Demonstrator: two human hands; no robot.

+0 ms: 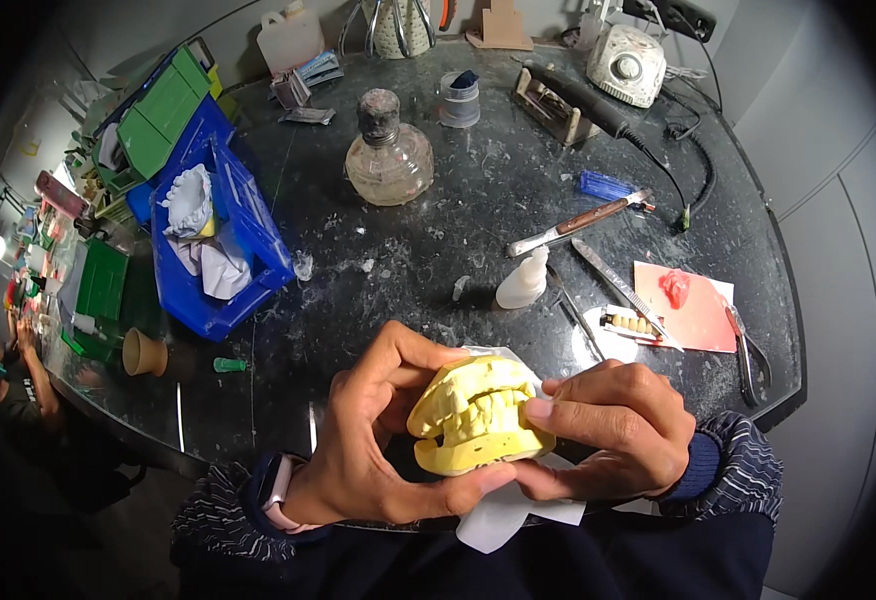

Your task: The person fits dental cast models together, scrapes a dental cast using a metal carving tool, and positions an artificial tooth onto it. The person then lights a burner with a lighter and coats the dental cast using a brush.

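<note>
Between my two hands, near the bench's front edge, is a yellow plaster dental model [483, 412], its upper and lower jaws set together with the teeth facing me. My left hand [383, 430] wraps its left side, fingers over the top and thumb along the base. On the other side my right hand [618, 425] grips the model, fingertips on the teeth and thumb under the base. White paper [503, 520] lies below the model. To the right, a strip of artificial teeth [630, 323] lies beside a pink wax sheet [700, 325].
A glass spirit burner [388, 165] stands at the back. Nearer are a small white dropper bottle [524, 280], a wooden-handled knife [578, 222], tweezers [618, 285] and pliers [748, 355]. On the left, a blue bin [213, 315] holds a white plaster cast. A handpiece [578, 98] rests back right.
</note>
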